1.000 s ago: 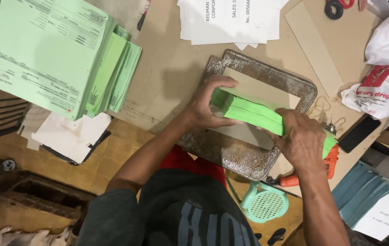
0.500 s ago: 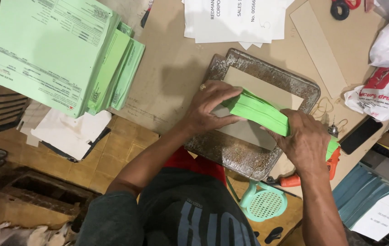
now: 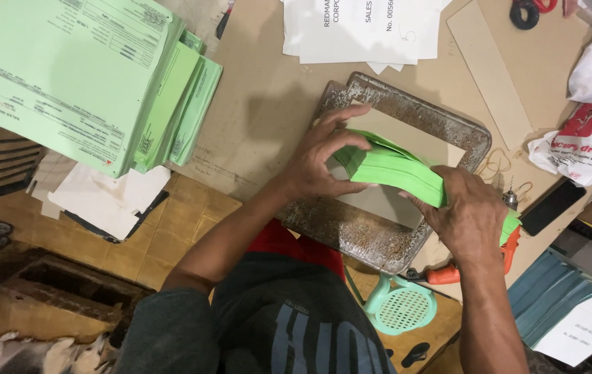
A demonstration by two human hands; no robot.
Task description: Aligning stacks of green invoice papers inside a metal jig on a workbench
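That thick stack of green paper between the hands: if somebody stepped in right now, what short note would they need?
Left hand: grips one end of the thick stack of green paper sheets.
Right hand: clamps the other end, covering it.
The stack is held on edge over the rusty metal tray, which has a tan cardboard sheet in it.
Done: sheets gathered into one bundle.
Left: edges at the left end look uneven; nothing binds the bundle yet.
More green forms lie at the table's far left.

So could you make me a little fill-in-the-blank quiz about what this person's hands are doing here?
1. Both hands grip a stack of ____ paper.
2. The stack is held over a rusty metal ____.
3. The ____ hand covers the stack's end nearest the black phone.
4. The left hand has its fingers ____.

Missing words: green; tray; right; spread
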